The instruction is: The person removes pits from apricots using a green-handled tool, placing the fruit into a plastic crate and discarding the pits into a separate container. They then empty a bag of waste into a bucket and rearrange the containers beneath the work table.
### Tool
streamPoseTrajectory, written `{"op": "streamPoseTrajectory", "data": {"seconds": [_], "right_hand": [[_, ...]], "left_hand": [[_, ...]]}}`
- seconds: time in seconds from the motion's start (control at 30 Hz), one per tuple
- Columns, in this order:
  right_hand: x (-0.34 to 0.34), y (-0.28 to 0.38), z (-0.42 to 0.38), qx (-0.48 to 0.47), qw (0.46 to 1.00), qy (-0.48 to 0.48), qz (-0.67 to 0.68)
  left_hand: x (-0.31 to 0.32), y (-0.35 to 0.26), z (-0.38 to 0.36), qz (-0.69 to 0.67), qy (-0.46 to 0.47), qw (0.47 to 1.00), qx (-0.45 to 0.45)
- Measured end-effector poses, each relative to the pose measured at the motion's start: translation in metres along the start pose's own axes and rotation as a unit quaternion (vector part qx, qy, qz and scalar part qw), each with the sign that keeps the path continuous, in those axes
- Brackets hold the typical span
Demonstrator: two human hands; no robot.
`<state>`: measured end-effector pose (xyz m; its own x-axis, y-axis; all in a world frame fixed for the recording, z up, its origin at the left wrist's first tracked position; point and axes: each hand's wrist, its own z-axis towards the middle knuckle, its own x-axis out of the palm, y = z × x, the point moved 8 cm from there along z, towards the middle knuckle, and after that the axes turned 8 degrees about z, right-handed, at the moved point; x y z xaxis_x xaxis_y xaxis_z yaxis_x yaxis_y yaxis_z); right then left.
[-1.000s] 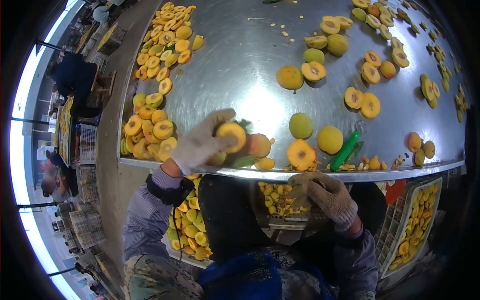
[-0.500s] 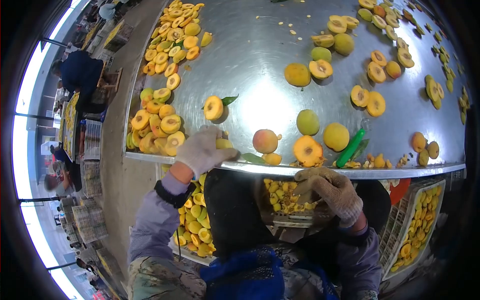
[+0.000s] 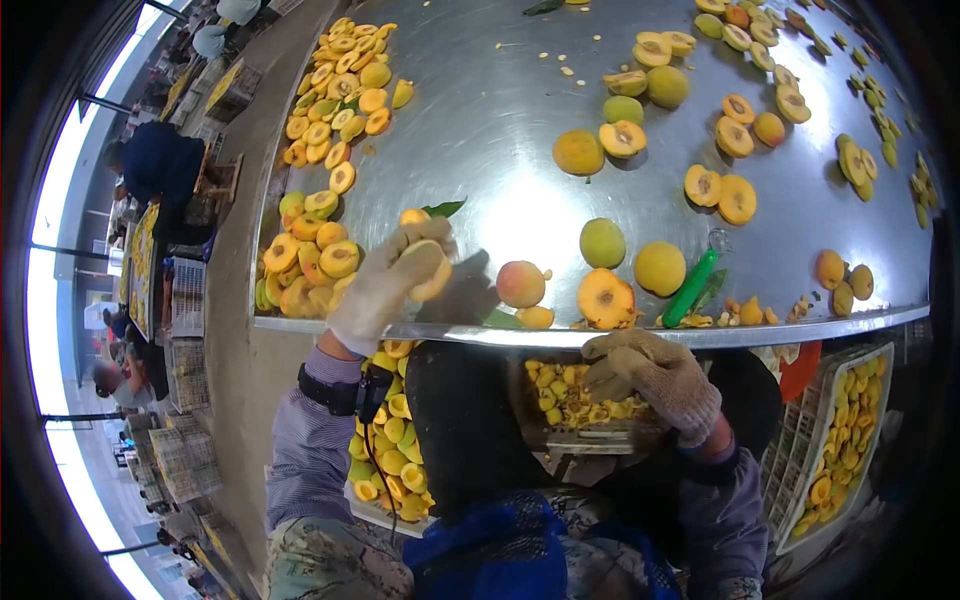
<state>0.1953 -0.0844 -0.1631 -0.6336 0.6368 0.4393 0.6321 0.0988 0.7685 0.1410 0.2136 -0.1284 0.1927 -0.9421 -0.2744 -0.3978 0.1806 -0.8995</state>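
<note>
My left hand (image 3: 385,285), in a pale knitted glove, is closed around a yellow peach half (image 3: 430,272) just above the metal table. Behind it, another cut peach (image 3: 413,216) with a green leaf is partly covered by the fingers. My right hand (image 3: 655,380), in a browner glove, is at the table's front edge, fingers loosely bent and apart with nothing visible in them. Near that hand lie a pitted peach half (image 3: 606,298), a whole peach (image 3: 660,268) and a green-handled tool (image 3: 690,290) with what looks like a wire loop.
Peach halves (image 3: 340,258) are piled along the left edge of the metal table (image 3: 480,100). Below stand a crate of peach halves (image 3: 405,450), a container of scraps (image 3: 590,440) and a right-hand crate (image 3: 775,480). Other people work at the far left.
My left hand has lifted off the table's front edge with a peach half and moved slightly farther over the table. My right hand has hardly moved. The view has shifted slightly.
</note>
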Motion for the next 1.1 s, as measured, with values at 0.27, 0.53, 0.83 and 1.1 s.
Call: {"op": "streamPoseTrajectory", "data": {"seconds": [0.27,0.53,0.83,1.1], "right_hand": [[-0.004,-0.001,-0.001,0.012,0.999,-0.035,-0.004],[-0.010,0.015,-0.008,0.010,0.997,-0.081,0.012],[-0.043,0.044,-0.024,-0.108,0.976,-0.171,0.080],[-0.067,0.053,-0.034,-0.213,0.953,-0.202,0.075]], "left_hand": [[0.009,-0.026,0.040,0.671,-0.035,0.709,0.215],[0.076,-0.043,0.017,0.484,0.060,0.817,0.308],[0.095,-0.015,0.029,-0.279,0.230,0.926,-0.110],[0.073,-0.033,0.021,0.231,0.131,0.963,0.045]]}}
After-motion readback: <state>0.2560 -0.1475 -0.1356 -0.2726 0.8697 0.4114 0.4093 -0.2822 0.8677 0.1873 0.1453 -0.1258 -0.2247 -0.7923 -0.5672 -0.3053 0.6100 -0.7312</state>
